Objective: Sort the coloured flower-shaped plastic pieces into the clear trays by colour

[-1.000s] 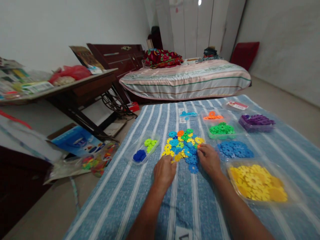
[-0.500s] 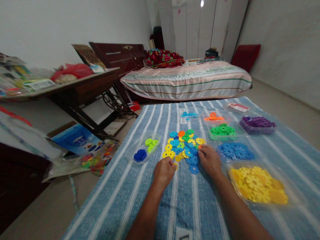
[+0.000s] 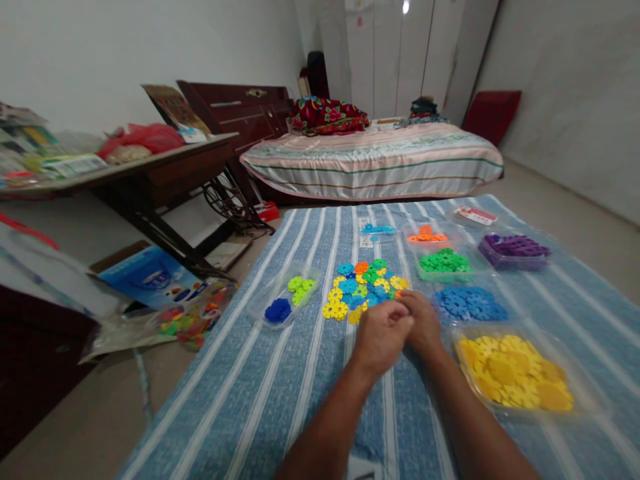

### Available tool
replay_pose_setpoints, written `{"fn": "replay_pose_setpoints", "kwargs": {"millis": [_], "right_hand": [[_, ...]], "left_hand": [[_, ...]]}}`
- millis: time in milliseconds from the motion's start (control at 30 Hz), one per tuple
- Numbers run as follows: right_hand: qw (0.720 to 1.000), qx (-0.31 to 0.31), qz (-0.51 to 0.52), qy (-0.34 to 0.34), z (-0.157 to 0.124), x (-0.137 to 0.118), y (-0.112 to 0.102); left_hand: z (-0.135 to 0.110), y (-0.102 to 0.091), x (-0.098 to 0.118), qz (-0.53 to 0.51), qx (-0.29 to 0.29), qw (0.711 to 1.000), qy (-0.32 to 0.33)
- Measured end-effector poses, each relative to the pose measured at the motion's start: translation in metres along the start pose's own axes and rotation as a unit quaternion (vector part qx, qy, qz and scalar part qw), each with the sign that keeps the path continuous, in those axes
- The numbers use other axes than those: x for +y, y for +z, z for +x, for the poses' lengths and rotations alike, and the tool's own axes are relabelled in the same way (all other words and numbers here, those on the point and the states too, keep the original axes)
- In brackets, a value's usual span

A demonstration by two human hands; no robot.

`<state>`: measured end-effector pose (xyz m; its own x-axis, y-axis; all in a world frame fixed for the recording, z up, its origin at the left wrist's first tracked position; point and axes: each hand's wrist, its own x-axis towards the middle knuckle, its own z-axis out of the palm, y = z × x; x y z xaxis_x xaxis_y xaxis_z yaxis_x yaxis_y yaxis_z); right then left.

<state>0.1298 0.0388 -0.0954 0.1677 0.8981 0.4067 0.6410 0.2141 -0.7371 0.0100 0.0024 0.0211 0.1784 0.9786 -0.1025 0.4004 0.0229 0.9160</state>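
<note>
Here, the left hand (image 3: pixel 383 339) and right hand (image 3: pixel 424 325) sit close together, fingers curled; what either grip holds cannot be told. Mixed flower discs (image 3: pixel 375 293) lie just beyond, nearer the tabletop (image 3: pixel 280 387)'s left edge than its right.

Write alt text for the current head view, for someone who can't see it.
A left hand and right hand are close together at a multicoloured pile of notched discs on a blue-and-white striped cloth. Clear trays of discs stand on both sides, with a bed beyond.
</note>
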Motion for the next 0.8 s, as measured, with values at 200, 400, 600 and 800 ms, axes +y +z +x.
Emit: {"fn": "replay_pose_setpoints", "kwargs": {"millis": [200,400,600,800], "right_hand": [[1.0,0.009,0.001,-0.001,0.002,-0.008,0.001],[1.0,0.006,0.002,-0.002,0.002,-0.007,0.0],[1.0,0.011,0.006,-0.001,0.001,-0.006,0.0],[1.0,0.01,-0.002,0.0,0.001,-0.007,0.0]], "left_hand": [[0.013,-0.059,-0.042,0.381,0.081,0.919,-0.054],[0.016,-0.058,-0.048,0.449,0.033,0.891,-0.064],[0.017,-0.062,-0.055,0.396,0.056,0.913,-0.075],[0.029,-0.059,-0.054,0.291,0.061,0.952,-0.069]]}}
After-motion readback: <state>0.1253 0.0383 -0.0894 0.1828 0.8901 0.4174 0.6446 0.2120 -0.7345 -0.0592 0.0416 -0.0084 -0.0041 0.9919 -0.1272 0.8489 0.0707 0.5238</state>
